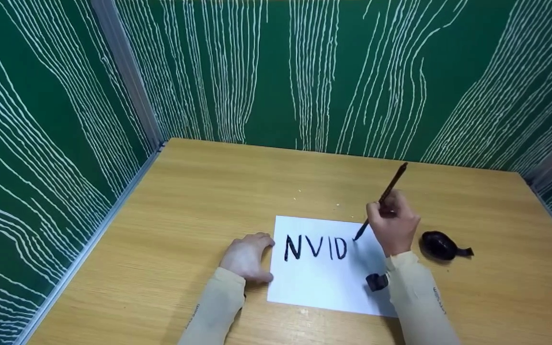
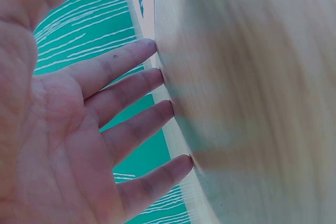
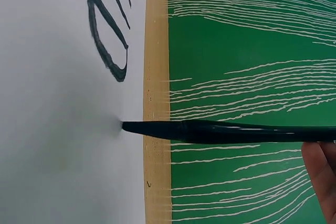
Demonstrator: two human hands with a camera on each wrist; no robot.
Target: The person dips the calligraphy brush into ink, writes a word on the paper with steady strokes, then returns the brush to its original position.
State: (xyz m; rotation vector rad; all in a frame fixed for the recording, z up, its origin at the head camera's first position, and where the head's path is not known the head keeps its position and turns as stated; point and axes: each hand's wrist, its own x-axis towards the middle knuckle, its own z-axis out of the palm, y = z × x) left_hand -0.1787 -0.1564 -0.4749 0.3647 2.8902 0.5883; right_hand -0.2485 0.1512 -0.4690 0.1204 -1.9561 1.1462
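Observation:
My right hand (image 1: 395, 225) pinches a dark ink brush (image 1: 393, 183) that leans with its top up and to the right. In the right wrist view the tip of the brush (image 3: 152, 128) is at the white paper (image 3: 47, 103), just past the D; whether it touches cannot be told. On the sheet (image 1: 319, 287) stand thick black letters (image 1: 315, 247) reading NVID. My left hand (image 1: 247, 258) rests at the paper's left edge. Its fingers (image 2: 142, 129) are spread and fairly straight in the left wrist view, their tips on the tabletop.
A glossy black rounded object (image 1: 439, 246) with a short stub lies on the wooden table (image 1: 199, 191), right of my right hand. Small pale specks (image 1: 299, 191) dot the wood behind the paper. Green panels (image 1: 271, 96) with white wavy lines close off the back and sides.

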